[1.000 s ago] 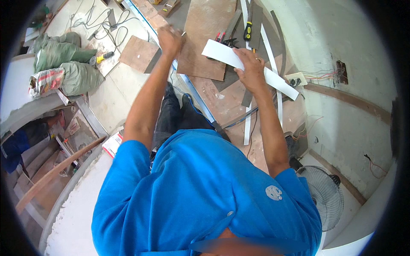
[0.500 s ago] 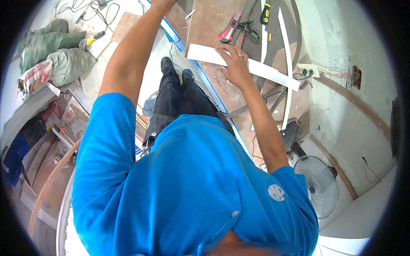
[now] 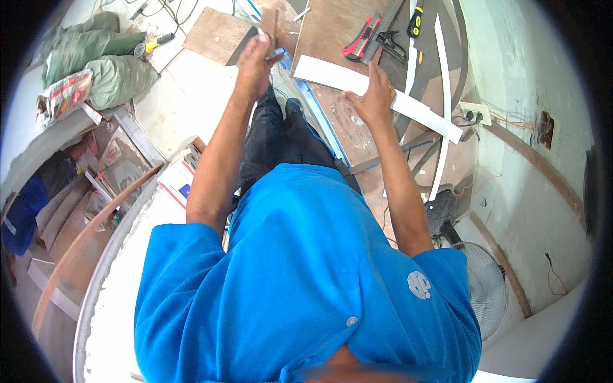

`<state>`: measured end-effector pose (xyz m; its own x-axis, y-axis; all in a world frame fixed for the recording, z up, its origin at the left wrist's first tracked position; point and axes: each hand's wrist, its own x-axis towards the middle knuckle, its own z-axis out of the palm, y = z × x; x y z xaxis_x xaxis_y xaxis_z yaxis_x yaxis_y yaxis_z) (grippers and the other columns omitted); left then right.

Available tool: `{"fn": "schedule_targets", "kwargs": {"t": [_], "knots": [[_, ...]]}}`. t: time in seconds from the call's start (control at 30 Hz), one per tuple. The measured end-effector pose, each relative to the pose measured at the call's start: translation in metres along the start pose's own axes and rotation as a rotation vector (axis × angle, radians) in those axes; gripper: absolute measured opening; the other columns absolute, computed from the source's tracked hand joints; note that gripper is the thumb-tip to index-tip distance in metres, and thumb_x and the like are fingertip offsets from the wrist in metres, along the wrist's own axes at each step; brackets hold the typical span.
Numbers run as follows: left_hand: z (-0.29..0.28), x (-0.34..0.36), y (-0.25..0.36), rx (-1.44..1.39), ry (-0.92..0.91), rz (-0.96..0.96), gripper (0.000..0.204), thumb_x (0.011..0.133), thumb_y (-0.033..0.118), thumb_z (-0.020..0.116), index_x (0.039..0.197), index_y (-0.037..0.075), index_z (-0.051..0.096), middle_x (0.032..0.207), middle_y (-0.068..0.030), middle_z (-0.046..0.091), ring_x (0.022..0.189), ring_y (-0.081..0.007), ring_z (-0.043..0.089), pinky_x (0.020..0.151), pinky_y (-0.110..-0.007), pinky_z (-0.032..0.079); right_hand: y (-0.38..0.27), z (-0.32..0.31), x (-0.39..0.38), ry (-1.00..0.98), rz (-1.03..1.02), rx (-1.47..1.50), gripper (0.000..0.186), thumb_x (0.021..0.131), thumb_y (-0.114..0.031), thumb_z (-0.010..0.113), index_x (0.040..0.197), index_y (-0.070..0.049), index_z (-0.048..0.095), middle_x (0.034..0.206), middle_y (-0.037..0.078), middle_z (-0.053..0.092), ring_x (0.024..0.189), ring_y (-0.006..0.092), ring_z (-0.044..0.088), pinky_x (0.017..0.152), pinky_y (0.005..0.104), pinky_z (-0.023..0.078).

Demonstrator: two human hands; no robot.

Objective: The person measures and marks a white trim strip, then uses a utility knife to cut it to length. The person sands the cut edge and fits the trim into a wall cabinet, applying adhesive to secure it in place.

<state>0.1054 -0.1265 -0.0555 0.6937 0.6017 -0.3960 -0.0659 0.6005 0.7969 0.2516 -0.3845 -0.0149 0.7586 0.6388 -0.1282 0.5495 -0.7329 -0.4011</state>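
My left hand (image 3: 254, 67) is raised over the left edge of the workbench, closed around a small flat brown piece (image 3: 271, 24) that looks like wood. A bit of blue shows by its fingers; what that is I cannot tell. On the bench, my right hand (image 3: 375, 97) grips a wide white strip (image 3: 331, 73) near its middle, thumb on the near edge and fingers across it. Just beyond the strip lie a red utility knife (image 3: 362, 39) and a black spring clamp (image 3: 391, 46). A yellow-and-black screwdriver (image 3: 416, 23) rests further right.
Long thin white strips (image 3: 442, 96) lie on the bench's right side, near a wall socket (image 3: 476, 115) with plugs. A fan (image 3: 483, 287) stands at lower right. Stuffed sacks (image 3: 121, 82), a yellow power tool (image 3: 153, 45) and a brown board (image 3: 216, 37) are on the floor at left.
My left hand has come back toward me from the far edge, and the brown piece now shows in it. My right hand stays on the white strip. The whole view has shifted slightly.
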Motion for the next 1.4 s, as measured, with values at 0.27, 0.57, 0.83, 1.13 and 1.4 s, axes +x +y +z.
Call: {"fn": "schedule_targets", "kwargs": {"t": [0.27, 0.57, 0.83, 1.13, 1.4], "knots": [[0.004, -0.051, -0.01, -0.028, 0.056, -0.033, 0.05, 0.107, 0.042, 0.059, 0.134, 0.0, 0.054, 0.127, -0.0171, 0.066, 0.123, -0.027, 0.062, 0.108, -0.047, 0.047, -0.009, 0.007, -0.023, -0.008, -0.047, -0.038, 0.099, 0.069, -0.048, 0.094, 0.147, 0.0, 0.054, 0.146, 0.022, 0.053, 0.138, 0.0398, 0.049, 0.117, 0.0535, 0.032], [-0.015, -0.124, -0.043, -0.277, 0.034, -0.13, 0.059, 0.108, 0.047, 0.053, 0.142, -0.002, 0.05, 0.127, -0.0207, 0.065, 0.12, -0.0299, 0.064, 0.105, -0.047, 0.051, 0.015, 0.004, -0.074, 0.048, -0.204, -0.105, 0.071, 0.075, -0.043, 0.089, 0.138, -0.018, 0.066, 0.154, 0.019, 0.045, 0.143, 0.0357, 0.042, 0.117, 0.0569, 0.028], [-0.03, -0.141, -0.074, -0.345, 0.046, -0.233, 0.061, 0.108, 0.05, 0.053, 0.138, -0.002, 0.052, 0.121, -0.0176, 0.067, 0.112, -0.0278, 0.067, 0.096, -0.045, 0.058, 0.0, 0.013, -0.075, -0.01, -0.447, -0.019, 0.056, 0.077, -0.035, 0.086, 0.13, -0.02, 0.072, 0.148, 0.003, 0.055, 0.136, 0.0292, 0.046, 0.113, 0.0501, 0.032], [-0.015, -0.142, -0.063, -0.225, 0.037, -0.222, 0.06, 0.107, 0.048, 0.055, 0.143, 0.001, 0.051, 0.124, -0.0132, 0.066, 0.114, -0.025, 0.064, 0.095, -0.043, 0.054, 0.013, 0.024, -0.056, -0.045, -0.686, 0.182, 0.045, 0.077, -0.025, 0.086, 0.12, -0.016, 0.075, 0.14, 0.002, 0.062, 0.13, 0.0293, 0.053, 0.109, 0.0437, 0.041], [-0.011, -0.143, -0.06, -0.117, -0.005, -0.21, 0.061, 0.108, 0.047, 0.053, 0.15, 0.004, 0.046, 0.138, -0.0132, 0.06, 0.122, -0.0258, 0.059, 0.1, -0.045, 0.05, -0.008, 0.028, -0.046, -0.089, -0.649, 0.201, 0.043, 0.078, -0.024, 0.086, 0.119, -0.017, 0.075, 0.141, 0.0, 0.061, 0.136, 0.0308, 0.049, 0.113, 0.0484, 0.035]]}}
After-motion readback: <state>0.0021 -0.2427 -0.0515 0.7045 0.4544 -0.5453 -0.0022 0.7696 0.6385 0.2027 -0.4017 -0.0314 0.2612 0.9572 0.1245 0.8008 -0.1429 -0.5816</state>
